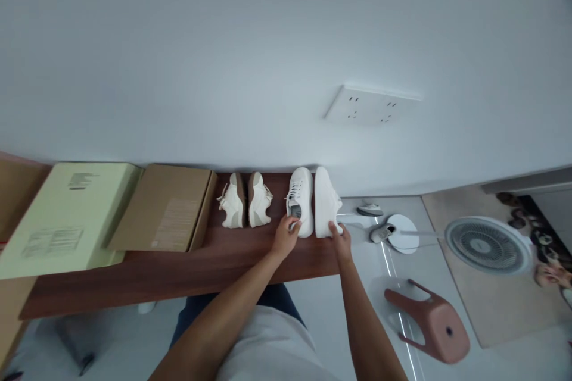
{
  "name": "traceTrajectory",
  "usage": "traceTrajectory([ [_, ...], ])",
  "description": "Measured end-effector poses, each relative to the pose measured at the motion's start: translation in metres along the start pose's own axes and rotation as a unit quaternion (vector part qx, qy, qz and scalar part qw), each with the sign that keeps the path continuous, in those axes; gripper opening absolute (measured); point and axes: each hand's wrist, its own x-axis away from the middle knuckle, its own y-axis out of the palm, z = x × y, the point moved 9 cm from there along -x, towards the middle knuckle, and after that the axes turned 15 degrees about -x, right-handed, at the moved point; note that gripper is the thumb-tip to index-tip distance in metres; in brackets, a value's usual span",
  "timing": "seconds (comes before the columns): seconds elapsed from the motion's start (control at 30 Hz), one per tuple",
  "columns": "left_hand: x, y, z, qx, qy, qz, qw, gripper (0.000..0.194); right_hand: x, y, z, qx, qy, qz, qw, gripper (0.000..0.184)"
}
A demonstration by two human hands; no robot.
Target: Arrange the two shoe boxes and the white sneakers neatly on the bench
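Note:
A white sneaker (304, 193) with grey inside stands toward the right end of the brown wooden shelf (250, 262). At its heel, my left hand (286, 237) is closed on the collar. Right beside it, a second white sneaker (325, 205) lies on its side with the sole turned toward the first. My right hand (341, 243) pinches this one at the heel. To the left, a cream sneaker (233, 202) and its mate (259, 201), both with tan soles, lie on their sides, soles facing.
A brown cardboard box (163, 202) and a pale green box (75, 208) are on the shelf's left. A wall socket (378, 106) sits above. On the floor at right are a pink stool (440, 327), a round fan (487, 244) and a loose grey shoe (382, 233).

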Motion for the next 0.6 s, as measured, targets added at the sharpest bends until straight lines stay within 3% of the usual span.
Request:
traceTrajectory([
  [0.13, 0.005, 0.018, -0.045, 0.186, -0.162, -0.081, 0.966, 0.025, -0.014, -0.003, 0.026, -0.13, 0.12, -0.027, 0.984, 0.035],
  [0.23, 0.009, 0.031, -0.063, 0.23, -0.232, -0.116, 0.938, 0.023, -0.022, -0.001, 0.04, -0.154, 0.146, -0.019, 0.977, 0.03],
  [0.33, 0.007, 0.034, -0.067, 0.22, -0.227, -0.134, 0.939, 0.024, -0.028, -0.002, 0.046, -0.129, 0.125, -0.009, 0.984, 0.028],
  [0.43, 0.006, 0.034, -0.067, 0.188, -0.218, -0.147, 0.946, 0.027, -0.035, -0.012, 0.046, -0.038, 0.115, 0.0, 0.993, 0.031],
  [0.6, 0.009, 0.028, -0.065, 0.057, -0.21, -0.131, 0.967, 0.033, -0.042, -0.036, 0.041, 0.093, 0.124, 0.014, 0.988, 0.05],
])
